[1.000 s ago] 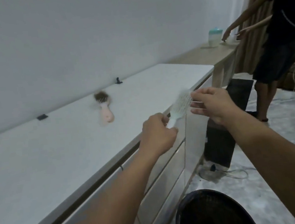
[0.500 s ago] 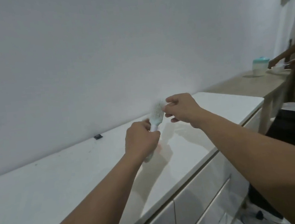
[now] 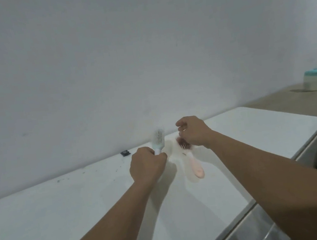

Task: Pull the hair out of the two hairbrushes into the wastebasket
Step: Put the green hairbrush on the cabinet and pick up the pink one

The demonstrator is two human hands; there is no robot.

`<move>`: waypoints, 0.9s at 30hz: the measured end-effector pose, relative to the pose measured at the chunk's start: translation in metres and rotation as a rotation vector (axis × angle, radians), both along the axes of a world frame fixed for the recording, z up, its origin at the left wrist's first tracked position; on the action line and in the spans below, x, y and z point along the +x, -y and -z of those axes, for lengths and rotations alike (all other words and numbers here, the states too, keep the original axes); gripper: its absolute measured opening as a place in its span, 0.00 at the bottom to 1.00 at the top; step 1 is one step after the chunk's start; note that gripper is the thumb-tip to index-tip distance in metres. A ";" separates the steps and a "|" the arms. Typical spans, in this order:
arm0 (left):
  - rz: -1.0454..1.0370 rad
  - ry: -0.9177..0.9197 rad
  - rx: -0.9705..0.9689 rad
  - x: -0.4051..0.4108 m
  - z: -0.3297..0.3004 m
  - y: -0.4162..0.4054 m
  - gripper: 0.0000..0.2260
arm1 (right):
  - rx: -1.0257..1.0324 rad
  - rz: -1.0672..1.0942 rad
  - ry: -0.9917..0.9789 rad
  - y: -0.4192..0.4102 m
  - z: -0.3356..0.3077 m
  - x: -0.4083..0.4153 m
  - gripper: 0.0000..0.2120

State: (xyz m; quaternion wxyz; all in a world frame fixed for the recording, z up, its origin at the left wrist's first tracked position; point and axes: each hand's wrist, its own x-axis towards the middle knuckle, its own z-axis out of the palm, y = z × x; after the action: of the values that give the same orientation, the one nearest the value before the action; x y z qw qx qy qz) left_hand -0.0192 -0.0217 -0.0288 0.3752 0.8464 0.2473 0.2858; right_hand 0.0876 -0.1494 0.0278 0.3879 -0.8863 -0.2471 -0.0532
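Now off the white brush (image 3: 21,155) gripped by left hand (image 3: 147,165), right hand (image 3: 193,130), curled empty, hides pink brush (image 3: 193,160) head.

- Left hand (image 3: 147,166) fisted, knuckles up, forearm stretched forward from near left.
- Right hand (image 3: 193,132) farther and higher (fingers curled downward, ring on one), forearm reaching in from near right.

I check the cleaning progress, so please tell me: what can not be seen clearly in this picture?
Head view only:
- Wastebasket: not in the frame.
- Pink hairbrush: the right hand covers part of its head, so the hair amount is unclear.
- White hairbrush: blurred; the left hand hides its handle.
- Right fingertips: hidden, so any grip is unclear.
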 end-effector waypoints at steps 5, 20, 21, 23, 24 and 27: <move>-0.050 -0.055 0.021 0.015 0.014 -0.015 0.15 | -0.259 -0.021 0.024 -0.001 0.006 0.023 0.16; -0.046 -0.285 0.170 0.039 0.025 -0.026 0.13 | -0.419 -0.058 -0.108 -0.015 0.017 0.039 0.13; -0.039 -0.303 0.173 0.039 0.022 -0.025 0.13 | -0.433 -0.055 -0.109 -0.016 0.016 0.039 0.14; -0.046 -0.321 0.239 0.039 0.016 -0.020 0.15 | -0.447 -0.051 -0.113 -0.017 0.014 0.038 0.16; -0.061 -0.308 0.319 0.039 0.013 -0.017 0.16 | -0.441 -0.050 -0.111 -0.017 0.013 0.037 0.16; -0.064 -0.183 0.552 0.037 0.006 -0.004 0.16 | -0.381 -0.023 -0.117 -0.016 0.010 0.037 0.16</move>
State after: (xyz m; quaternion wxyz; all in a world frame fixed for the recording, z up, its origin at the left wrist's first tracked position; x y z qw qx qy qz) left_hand 0.0179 -0.0179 -0.0349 0.0975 0.9306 0.2196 0.2763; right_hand 0.1243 -0.1332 0.0177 0.2275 -0.9424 -0.2399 0.0503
